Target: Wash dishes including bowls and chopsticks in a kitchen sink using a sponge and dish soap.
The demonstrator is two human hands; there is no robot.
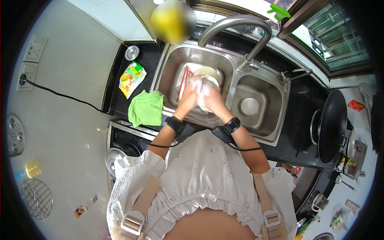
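Soap foam covers both my hands above the larger left basin of the stainless-steel sink [173, 63]. My left hand [189, 95] and my right hand [214, 98] grip a white bowl [211, 80] from its two sides. Foam and fingers hide much of the bowl's lower part. Just beyond it, a pale plate [207, 70] lies in the basin. Red chopsticks [182, 84] rest to the left of my left hand. A curved metal faucet [237, 20] arches over the far side of the sink; no running water shows.
A green cloth [147, 108] and a food packet [132, 79] lie on the black counter at left. The smaller right basin holds a round white dish or drain cover [249, 106]. A black wok [332, 126] stands far right. A spray bottle [274, 24] sits by the window.
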